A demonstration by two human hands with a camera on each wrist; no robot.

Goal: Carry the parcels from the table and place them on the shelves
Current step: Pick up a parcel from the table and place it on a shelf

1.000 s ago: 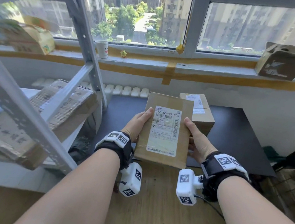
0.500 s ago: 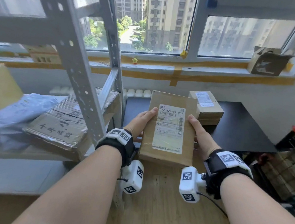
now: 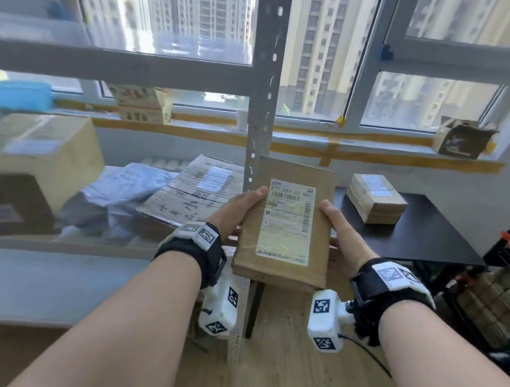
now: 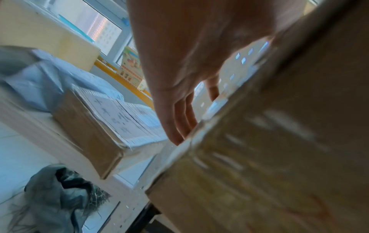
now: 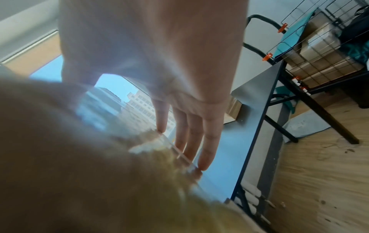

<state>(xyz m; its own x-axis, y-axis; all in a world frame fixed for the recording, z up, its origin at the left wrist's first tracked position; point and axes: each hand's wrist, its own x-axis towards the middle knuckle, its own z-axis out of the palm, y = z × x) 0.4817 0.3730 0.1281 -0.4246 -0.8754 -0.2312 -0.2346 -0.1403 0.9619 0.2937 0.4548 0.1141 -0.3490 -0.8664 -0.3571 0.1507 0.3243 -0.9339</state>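
Observation:
A flat brown cardboard parcel (image 3: 286, 226) with a white shipping label is held level at chest height. My left hand (image 3: 238, 210) grips its left edge and my right hand (image 3: 342, 233) its right edge, thumbs on top and fingers underneath. In the left wrist view the fingers (image 4: 179, 119) lie under the parcel (image 4: 269, 149). The right wrist view shows the right fingers (image 5: 189, 126) under the blurred parcel (image 5: 79, 157). The parcel sits just in front of the grey shelf upright (image 3: 260, 97). Another small taped parcel (image 3: 375, 198) lies on the black table (image 3: 428, 234).
The shelf board (image 3: 48, 242) to the left carries a large cardboard box (image 3: 26, 159), a grey-blue mailer bag (image 3: 119, 192) and a flat corrugated box (image 3: 196, 192). A wire cart (image 3: 508, 289) with boxes stands at the right. Boxes sit on the windowsill.
I have turned left and up toward the shelf with the parcel still held in both hands. The upright post now stands directly behind the parcel, and the table has slid to the right.

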